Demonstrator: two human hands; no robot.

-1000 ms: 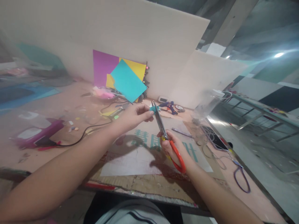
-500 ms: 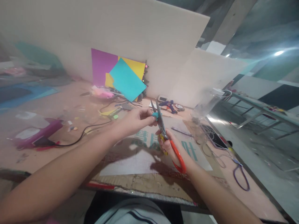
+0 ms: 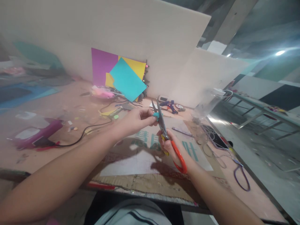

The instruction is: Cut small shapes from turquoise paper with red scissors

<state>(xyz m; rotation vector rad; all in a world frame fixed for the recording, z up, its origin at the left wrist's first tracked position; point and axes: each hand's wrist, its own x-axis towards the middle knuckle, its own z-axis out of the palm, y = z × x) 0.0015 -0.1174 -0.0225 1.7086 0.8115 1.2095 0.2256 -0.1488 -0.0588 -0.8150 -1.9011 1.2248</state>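
Pinched between thumb and fingers of my left hand is a small teal piece, its material too small to tell. My right hand is closed around scissors with orange and yellow handles. The scissor blades point up and away, parted a little, right at the teal piece. Below both hands lies a white sheet bearing teal characters, partly hidden by my hands and their shadows.
Cardboard lies under the sheet. Teal paper leans at the back over purple and yellow sheets. A glue gun, a pen, a phone with a cable, and a purple device with a black cord surround the work.
Both hands stay in nearly the same place. The teal piece has shifted very slightly at the blades.
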